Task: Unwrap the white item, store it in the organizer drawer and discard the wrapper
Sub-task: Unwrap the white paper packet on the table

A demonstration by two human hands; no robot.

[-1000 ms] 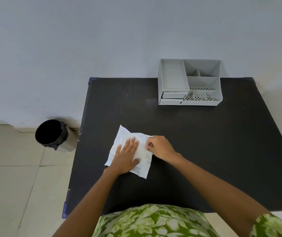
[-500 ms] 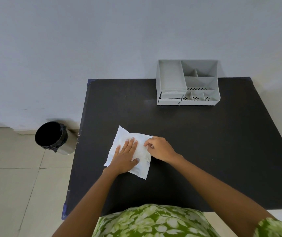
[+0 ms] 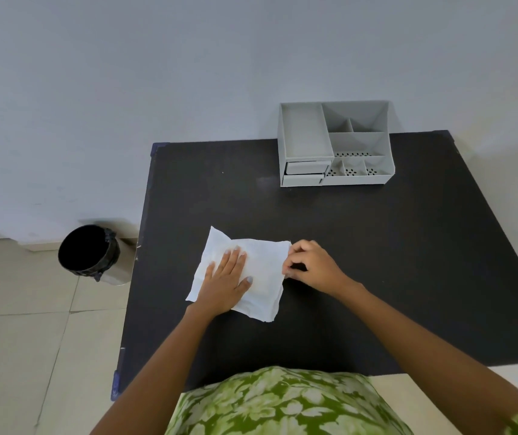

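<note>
A white wrapped item point(image 3: 262, 271) lies flat on the black table point(image 3: 377, 262), near its front left. My left hand point(image 3: 224, 282) rests flat on it, fingers spread, pressing it down. My right hand point(image 3: 312, 265) pinches the wrapper's right edge between thumb and fingers. The grey organizer point(image 3: 334, 142) stands at the table's far edge against the wall; its two small drawers point(image 3: 306, 173) at the front left are closed.
A round bin point(image 3: 90, 252) lined with a black bag stands on the tiled floor left of the table. A pale wall runs behind the table. My green patterned clothing fills the bottom of the view.
My right hand has slid a little to the right, to the wrapper's right edge, and now pinches it. My left hand stays flat on the item.
</note>
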